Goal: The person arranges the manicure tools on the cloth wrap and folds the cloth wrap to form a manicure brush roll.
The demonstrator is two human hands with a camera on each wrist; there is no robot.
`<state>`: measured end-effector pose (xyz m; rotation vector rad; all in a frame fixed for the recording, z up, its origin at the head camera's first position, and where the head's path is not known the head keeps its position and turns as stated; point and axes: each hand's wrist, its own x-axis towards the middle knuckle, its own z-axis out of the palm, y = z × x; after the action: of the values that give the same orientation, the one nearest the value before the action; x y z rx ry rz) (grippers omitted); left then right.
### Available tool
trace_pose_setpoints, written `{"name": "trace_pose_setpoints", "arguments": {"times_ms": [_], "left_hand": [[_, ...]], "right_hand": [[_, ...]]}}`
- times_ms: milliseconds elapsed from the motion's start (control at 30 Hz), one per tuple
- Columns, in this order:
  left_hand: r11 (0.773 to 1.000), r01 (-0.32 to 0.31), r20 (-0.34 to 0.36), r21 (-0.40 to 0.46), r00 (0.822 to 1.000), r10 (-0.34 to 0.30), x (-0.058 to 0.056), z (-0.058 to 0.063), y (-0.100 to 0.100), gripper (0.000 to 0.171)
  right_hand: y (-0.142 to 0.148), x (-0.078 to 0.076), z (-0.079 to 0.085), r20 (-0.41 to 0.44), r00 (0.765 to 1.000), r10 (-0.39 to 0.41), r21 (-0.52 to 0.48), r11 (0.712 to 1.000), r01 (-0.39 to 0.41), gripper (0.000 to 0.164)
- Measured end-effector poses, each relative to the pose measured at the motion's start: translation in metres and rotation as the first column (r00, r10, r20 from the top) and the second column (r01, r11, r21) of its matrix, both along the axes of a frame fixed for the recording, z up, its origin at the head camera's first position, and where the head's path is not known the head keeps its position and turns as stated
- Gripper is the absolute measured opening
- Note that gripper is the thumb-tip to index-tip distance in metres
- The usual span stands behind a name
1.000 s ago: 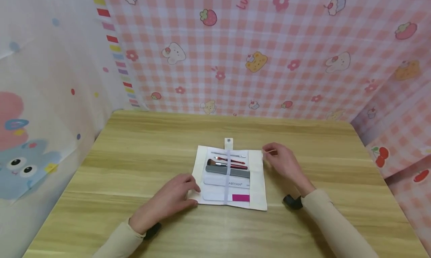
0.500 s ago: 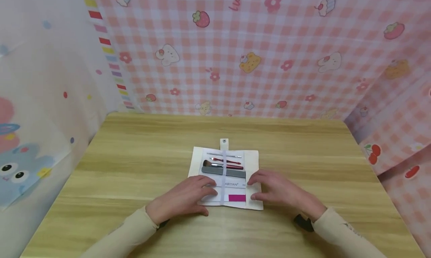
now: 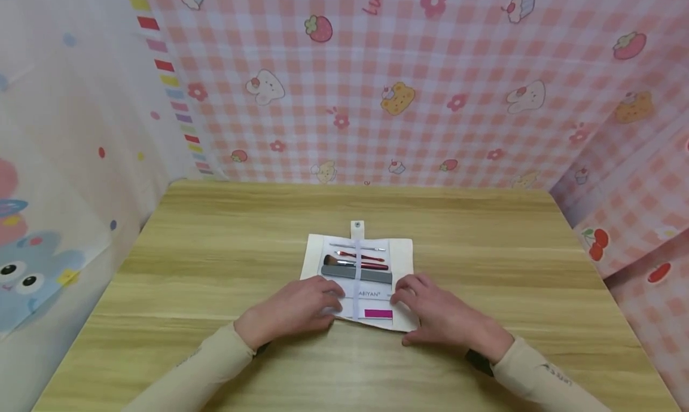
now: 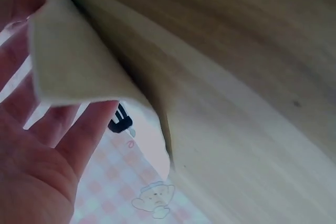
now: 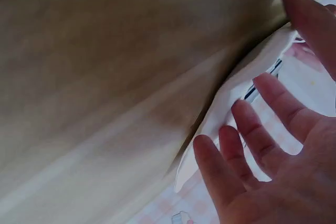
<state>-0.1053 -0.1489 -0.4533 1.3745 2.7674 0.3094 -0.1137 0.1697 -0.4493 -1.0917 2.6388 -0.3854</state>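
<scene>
A cream fabric tool roll (image 3: 401, 256) lies unfolded on the table in the head view. A pale elastic strap (image 3: 357, 307) crosses a thin silver stick (image 3: 344, 246), a slim red tool (image 3: 375, 258), a red-handled brush (image 3: 379, 266), a grey file (image 3: 382, 277) and white flat pieces. My left hand (image 3: 301, 307) pinches the near left edge; in the left wrist view that roll edge (image 4: 73, 61) is lifted between thumb and fingers. My right hand (image 3: 438, 310) rests at the near right corner, fingers on top, thumb beside the edge. In the right wrist view its fingers (image 5: 252, 129) are spread.
The wooden table (image 3: 242, 220) stretches around the roll. A snap tab (image 3: 357, 230) points away from me at the roll's far side. Pink checked cloth (image 3: 344, 89) hangs behind the table, with a white patterned cloth (image 3: 70, 119) on the left.
My right hand has come from the far right corner down to the near right one. My left hand has moved inward onto the near edge, which is now raised.
</scene>
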Motion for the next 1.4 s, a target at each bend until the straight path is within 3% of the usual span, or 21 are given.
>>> {"name": "trace_pose_setpoints", "arguments": {"times_ms": [167,367,500,633,800,933,1033,1100,1200,1400], "left_hand": [[0.997,-0.036,0.085,0.074,0.996,0.029,-0.006,0.001,-0.001,0.018],[0.981,-0.111,0.231,0.158,0.970,0.072,-0.015,0.005,-0.003,0.018],[0.970,-0.149,0.354,0.194,0.932,0.072,-0.023,0.008,-0.006,0.016],[0.954,-0.190,0.431,0.233,0.899,0.074,-0.031,0.008,-0.007,0.017],[0.919,-0.280,0.438,0.278,0.888,0.139,-0.037,0.008,-0.007,0.015],[0.856,-0.400,0.438,0.326,0.867,0.238,-0.040,0.008,-0.006,0.012],[0.821,-0.450,0.427,0.351,0.857,0.288,-0.043,0.008,-0.005,0.010],[0.814,-0.464,0.412,0.350,0.856,0.311,-0.045,0.007,-0.005,0.008],[0.820,-0.464,0.366,0.334,0.866,0.341,-0.050,0.006,-0.003,0.009],[0.833,-0.479,0.288,0.277,0.868,0.403,-0.056,0.007,0.000,0.010]], "right_hand": [[0.006,-0.004,0.002,-0.008,1.000,0.020,-0.076,0.997,-0.021,0.040],[0.014,-0.013,0.006,0.063,0.998,0.013,-0.166,0.986,-0.002,0.024],[0.015,-0.019,0.006,0.129,0.990,-0.058,-0.199,0.976,0.083,0.028],[0.014,-0.024,0.004,0.165,0.977,-0.133,-0.240,0.956,0.170,0.025],[0.012,-0.031,0.001,0.183,0.965,-0.187,-0.272,0.934,0.232,0.021],[0.010,-0.037,0.000,0.197,0.954,-0.228,-0.290,0.916,0.278,0.021],[0.007,-0.039,-0.001,0.225,0.932,-0.282,-0.301,0.890,0.342,0.021],[0.005,-0.040,-0.001,0.246,0.912,-0.327,-0.305,0.867,0.393,0.022],[0.002,-0.041,-0.001,0.263,0.887,-0.381,-0.307,0.838,0.451,0.022],[-0.002,-0.045,-0.001,0.240,0.867,-0.437,-0.273,0.827,0.492,0.023]]}}
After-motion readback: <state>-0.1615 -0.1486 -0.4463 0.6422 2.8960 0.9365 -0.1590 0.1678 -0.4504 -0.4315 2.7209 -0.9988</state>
